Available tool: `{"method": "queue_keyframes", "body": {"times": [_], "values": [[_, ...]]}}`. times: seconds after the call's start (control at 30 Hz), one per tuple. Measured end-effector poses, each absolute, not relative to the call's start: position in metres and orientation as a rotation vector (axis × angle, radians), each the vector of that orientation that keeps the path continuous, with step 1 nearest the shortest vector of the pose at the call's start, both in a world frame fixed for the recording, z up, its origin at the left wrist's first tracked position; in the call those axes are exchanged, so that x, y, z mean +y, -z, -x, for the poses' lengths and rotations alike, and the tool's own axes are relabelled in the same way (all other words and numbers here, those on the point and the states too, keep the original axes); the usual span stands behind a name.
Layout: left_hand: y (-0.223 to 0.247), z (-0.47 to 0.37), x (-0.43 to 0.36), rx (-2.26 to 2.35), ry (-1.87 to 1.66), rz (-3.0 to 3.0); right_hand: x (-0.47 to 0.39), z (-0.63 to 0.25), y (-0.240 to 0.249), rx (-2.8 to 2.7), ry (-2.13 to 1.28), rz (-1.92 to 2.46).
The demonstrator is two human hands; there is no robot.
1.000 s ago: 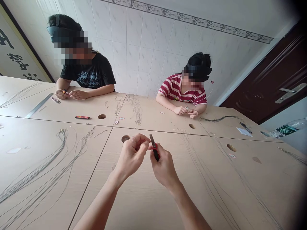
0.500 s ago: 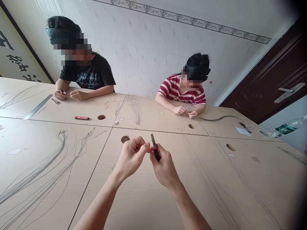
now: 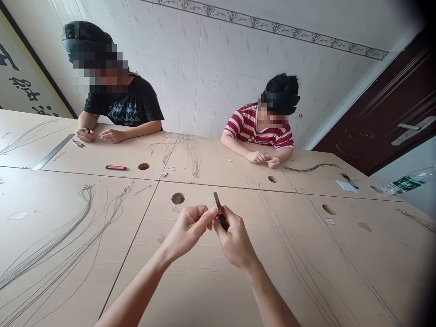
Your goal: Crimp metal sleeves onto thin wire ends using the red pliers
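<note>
My right hand (image 3: 233, 234) is wrapped round a small dark tool with red parts (image 3: 220, 212), its flat dark end pointing up and away from me. Close against it on the left, my left hand (image 3: 189, 229) is closed in a pinch, thumb against the fingers near the red part. Whatever the left fingertips hold is too small to make out. Both hands are above the pale wooden table (image 3: 190, 290). A faint thin bit shows beside the tool's tip.
Bundles of thin wires lie left (image 3: 89, 200) and right (image 3: 272, 218). Across the table sit a person in black (image 3: 126, 104) and a person in striped red (image 3: 254, 122). A metal ruler (image 3: 54, 152), a red-black cutter (image 3: 116, 167) and a bottle (image 3: 408, 181) are visible.
My left hand has lowered slightly, uncovering the round table hole behind it, and its fingers are drawn in closer to the tool. My right hand has barely moved.
</note>
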State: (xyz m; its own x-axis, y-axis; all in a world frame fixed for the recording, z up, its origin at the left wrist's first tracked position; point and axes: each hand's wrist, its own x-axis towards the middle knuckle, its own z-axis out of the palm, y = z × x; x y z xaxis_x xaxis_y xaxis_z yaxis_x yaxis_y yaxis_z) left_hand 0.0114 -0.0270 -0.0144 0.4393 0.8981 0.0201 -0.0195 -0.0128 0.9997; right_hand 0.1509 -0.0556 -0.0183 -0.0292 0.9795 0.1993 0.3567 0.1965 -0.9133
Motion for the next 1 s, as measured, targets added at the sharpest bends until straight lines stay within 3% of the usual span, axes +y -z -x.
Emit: {"method": "queue_keyframes", "body": {"times": [1.0], "values": [[0.034, -0.013, -0.037, 0.772, -1.08, -1.174, -0.047, -0.152, 0.032, -1.505, -1.006, 1.308]]}}
